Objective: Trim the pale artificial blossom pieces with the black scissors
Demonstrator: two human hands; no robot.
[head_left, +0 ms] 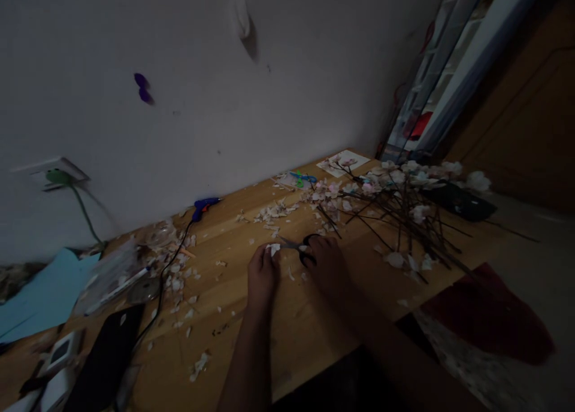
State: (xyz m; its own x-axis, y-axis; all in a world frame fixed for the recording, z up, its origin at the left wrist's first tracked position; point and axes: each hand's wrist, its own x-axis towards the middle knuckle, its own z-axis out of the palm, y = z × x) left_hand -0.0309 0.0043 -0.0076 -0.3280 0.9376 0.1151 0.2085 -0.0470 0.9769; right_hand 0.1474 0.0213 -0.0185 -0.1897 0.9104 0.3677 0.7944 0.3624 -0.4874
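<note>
View: head camera, sole view; lighting dim.
Left hand (262,274): fingers closed in a pinch on a small, thin white petal-like piece (275,249).
Right hand (329,263): fingers closed around the handles of the black-handled metal scissors (293,244); blades parted, pointing left.
White petal-like piece: located at the left fingertips, above the middle of the light-brown wooden tabletop (291,334), just beside the blade tips; blade contact cannot be determined.
Cutting status: judged in progress; the piece is in hand and the blades are apart.
Cutting done: loose white scraps (275,211) lie beyond the hands and to the left, indicating considerable trimming.
Flower branches: thin brown stems bearing white and pale-pink flowers (398,176) lie at the right; judged largely assembled.
Cutting left: the held piece at least; the remaining quantity cannot be determined.
Blue glue gun (202,209): lies far left of the hands, near the wall, apart from both.
Clear plastic bag (110,271): left side; a white pen (119,289) lies on it; contents not discernible.
Clear plastic packet (282,181): far side, beside blue-handled scissors (306,178); contents not discernible.
Dark tray-like object (467,203): far right, beside the flowers; interior too dim to confirm.
</note>
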